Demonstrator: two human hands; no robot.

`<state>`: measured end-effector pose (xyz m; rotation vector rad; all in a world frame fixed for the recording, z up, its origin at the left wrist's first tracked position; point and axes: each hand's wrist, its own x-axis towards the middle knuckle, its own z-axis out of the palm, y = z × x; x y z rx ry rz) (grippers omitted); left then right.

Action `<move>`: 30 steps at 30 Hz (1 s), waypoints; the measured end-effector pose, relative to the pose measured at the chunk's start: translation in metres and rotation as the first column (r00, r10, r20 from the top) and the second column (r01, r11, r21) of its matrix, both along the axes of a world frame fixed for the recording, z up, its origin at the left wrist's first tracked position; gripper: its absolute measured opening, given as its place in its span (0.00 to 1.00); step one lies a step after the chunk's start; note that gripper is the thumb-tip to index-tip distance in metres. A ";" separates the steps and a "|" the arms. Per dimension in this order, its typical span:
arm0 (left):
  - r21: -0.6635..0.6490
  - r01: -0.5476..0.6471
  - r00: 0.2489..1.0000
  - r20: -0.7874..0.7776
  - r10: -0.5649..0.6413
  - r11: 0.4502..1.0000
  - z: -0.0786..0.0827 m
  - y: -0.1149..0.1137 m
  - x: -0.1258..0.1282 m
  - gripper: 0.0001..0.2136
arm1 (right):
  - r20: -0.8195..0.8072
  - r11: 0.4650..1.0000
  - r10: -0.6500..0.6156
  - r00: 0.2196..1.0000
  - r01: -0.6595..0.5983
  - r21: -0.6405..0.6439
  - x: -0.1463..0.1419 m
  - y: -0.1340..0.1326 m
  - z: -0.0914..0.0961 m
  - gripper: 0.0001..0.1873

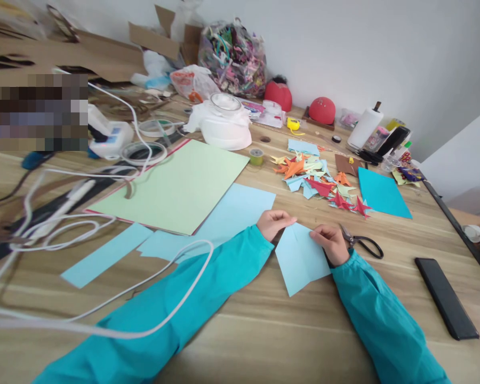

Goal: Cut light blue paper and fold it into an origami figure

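A light blue sheet of paper (302,258) with crease lines is held up between my two hands over the wooden table. My left hand (274,224) pinches its top left corner. On the upper right edge, my right hand (331,241) grips the paper with thumb and fingers. Black-handled scissors (368,246) lie just beyond my right hand, their blades partly hidden by it. Past the hands is a pile of folded paper figures (318,178) in orange, red, blue and yellow.
Left are pale green sheets (180,186), a larger blue sheet (244,208), a blue strip (106,253) and a looping white cable (176,314) that crosses over my left sleeve. Right are a black phone (447,297) and a turquoise paper stack (384,193). A thread spool (256,156) stands farther back.
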<state>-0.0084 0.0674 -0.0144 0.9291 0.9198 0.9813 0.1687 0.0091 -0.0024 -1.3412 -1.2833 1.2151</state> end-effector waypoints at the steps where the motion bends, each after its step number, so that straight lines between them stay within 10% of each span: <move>1: 0.002 0.003 1.000 0.000 -0.003 1.000 0.000 0.000 0.000 0.16 | 0.006 1.000 0.002 1.000 -0.002 0.001 0.000 0.000 0.000 0.20; 30: 0.044 0.000 0.999 -0.038 0.001 0.999 0.001 0.001 -0.001 0.17 | 0.032 0.998 0.043 0.999 -0.044 0.037 0.000 0.000 -0.003 0.19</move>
